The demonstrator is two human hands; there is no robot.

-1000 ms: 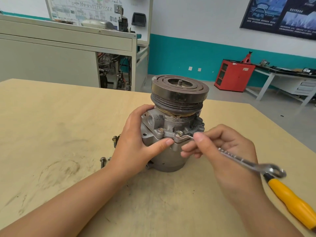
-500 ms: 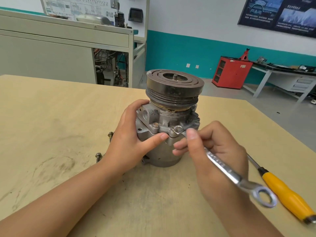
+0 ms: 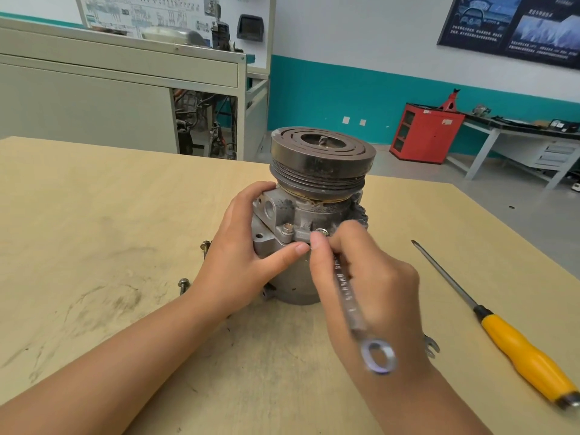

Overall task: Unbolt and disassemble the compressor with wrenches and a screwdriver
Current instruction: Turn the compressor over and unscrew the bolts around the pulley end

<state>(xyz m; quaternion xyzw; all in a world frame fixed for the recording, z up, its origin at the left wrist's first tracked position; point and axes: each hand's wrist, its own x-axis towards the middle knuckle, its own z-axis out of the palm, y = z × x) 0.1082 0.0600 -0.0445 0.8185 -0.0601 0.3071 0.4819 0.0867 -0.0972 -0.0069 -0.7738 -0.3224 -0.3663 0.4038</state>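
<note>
Left hand (image 3: 248, 255) wraps the compressor (image 3: 314, 196); right hand (image 3: 370, 277) grips the wrench (image 3: 348, 296) on the compressor's flange bolt (image 3: 321, 232). Risk: the wrench slips, rounds the bolt, or tips the compressor.

The scene is evenly and brightly lit, seemingly from overhead. Only a soft, faint shadow is cast on the table (image 3: 94, 215) around the compressor (image 3: 320, 164). The wrench (image 3: 346, 290) is smeared by motion blur at its ring end, and the screwdriver (image 3: 522, 356) is softened at its handle tip. Straight lines are bowed near the edges.
</note>
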